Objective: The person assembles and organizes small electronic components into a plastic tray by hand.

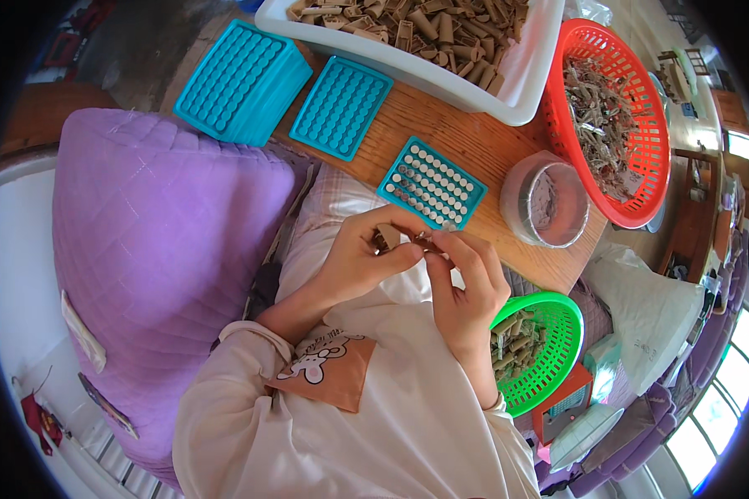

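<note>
My left hand [359, 249] is closed around a small tan plastic piece [386, 238], held above my lap. Fingertips of my right hand [468, 279] are pinched together right beside it, at the piece's right end. What sits between those right fingertips is too small and covered to make out. Just beyond both hands, on the wooden table, lies a teal tray [435, 185] with rows of small round white discs. A few of its places look darker, toward the left side.
A white bin [508, 104] of tan pieces stands at the back. Left are an empty teal tray [341, 108] and a stack of teal trays [240, 83]. A clear tub [516, 200], a red basket [657, 166] of scraps and a green basket [558, 366] of wrapped pieces are right.
</note>
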Action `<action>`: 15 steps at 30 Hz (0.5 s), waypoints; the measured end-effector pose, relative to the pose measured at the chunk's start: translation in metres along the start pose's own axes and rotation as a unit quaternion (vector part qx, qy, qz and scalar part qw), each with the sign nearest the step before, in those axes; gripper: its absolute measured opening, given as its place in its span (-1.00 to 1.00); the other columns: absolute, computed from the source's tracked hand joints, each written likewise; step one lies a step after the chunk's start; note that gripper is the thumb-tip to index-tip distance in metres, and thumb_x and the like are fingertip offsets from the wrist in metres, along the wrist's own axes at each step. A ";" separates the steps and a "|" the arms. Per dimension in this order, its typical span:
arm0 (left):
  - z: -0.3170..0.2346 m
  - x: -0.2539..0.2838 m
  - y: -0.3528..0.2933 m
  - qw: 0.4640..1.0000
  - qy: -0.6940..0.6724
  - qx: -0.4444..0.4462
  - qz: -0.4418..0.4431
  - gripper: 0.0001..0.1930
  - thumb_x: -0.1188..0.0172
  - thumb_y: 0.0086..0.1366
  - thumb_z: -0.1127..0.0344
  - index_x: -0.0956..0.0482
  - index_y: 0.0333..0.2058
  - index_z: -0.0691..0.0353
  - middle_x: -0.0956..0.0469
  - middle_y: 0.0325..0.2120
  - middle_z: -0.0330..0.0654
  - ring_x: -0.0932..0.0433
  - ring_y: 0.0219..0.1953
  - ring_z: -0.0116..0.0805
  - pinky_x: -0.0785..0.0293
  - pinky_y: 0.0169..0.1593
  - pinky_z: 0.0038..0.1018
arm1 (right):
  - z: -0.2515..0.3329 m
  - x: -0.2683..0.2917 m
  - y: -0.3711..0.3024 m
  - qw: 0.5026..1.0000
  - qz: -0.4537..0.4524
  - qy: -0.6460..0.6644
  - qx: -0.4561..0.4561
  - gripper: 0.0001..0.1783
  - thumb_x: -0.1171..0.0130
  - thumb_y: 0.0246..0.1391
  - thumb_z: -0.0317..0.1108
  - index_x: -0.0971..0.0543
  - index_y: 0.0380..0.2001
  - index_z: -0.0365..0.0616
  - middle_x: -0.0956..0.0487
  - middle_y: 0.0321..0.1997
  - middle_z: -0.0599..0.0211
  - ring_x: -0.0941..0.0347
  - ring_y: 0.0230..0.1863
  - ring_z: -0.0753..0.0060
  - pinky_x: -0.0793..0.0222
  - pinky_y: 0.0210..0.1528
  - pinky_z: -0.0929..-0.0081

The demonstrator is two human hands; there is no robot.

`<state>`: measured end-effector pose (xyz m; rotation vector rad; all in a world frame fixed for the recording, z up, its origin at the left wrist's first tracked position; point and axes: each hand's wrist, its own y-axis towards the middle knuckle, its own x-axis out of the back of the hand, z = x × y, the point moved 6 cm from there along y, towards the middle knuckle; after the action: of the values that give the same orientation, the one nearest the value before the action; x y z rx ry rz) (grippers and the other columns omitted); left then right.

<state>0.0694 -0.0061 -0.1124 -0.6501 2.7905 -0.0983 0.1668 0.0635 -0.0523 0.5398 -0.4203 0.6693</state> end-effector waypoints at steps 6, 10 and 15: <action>0.005 -0.009 0.012 0.968 -0.247 0.004 0.035 -0.70 0.00 0.14 0.29 -0.31 -0.16 0.30 -0.34 -0.47 -0.29 -0.27 -0.39 -0.61 -0.19 -0.29 -0.67 | -0.015 0.002 0.002 0.995 -0.020 0.038 -0.084 -0.78 -0.16 -0.27 -0.63 -0.49 -0.43 -0.24 -0.47 -0.49 0.28 -0.34 -0.60 0.55 -0.26 -0.61 0.67; 0.011 -0.017 0.016 0.946 -0.323 0.019 0.013 -0.63 0.19 0.22 0.14 -0.23 -0.10 0.27 -0.28 -0.44 -0.27 -0.24 -0.32 -0.53 -0.11 -0.12 -0.57 | -0.027 0.006 -0.003 0.981 -0.077 0.106 -0.147 -0.84 -0.15 -0.26 -0.64 -0.47 -0.49 -0.25 -0.41 -0.59 0.35 -0.28 -0.64 0.62 -0.19 -0.62 0.71; 0.011 -0.021 0.013 0.956 -0.289 -0.047 -0.026 -0.65 -0.02 0.15 0.31 -0.22 -0.11 0.26 -0.37 -0.25 -0.19 -0.34 -0.13 -0.36 -0.21 0.02 -0.37 | -0.026 0.006 0.001 0.980 -0.087 0.105 -0.142 -0.85 -0.15 -0.26 -0.64 -0.47 -0.51 -0.25 -0.39 -0.61 0.37 -0.26 -0.66 0.62 -0.18 -0.62 0.72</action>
<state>0.0858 0.0147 -0.1197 -0.6493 2.2228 0.1888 0.1756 0.0823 -0.0689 0.2281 -0.2601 0.4809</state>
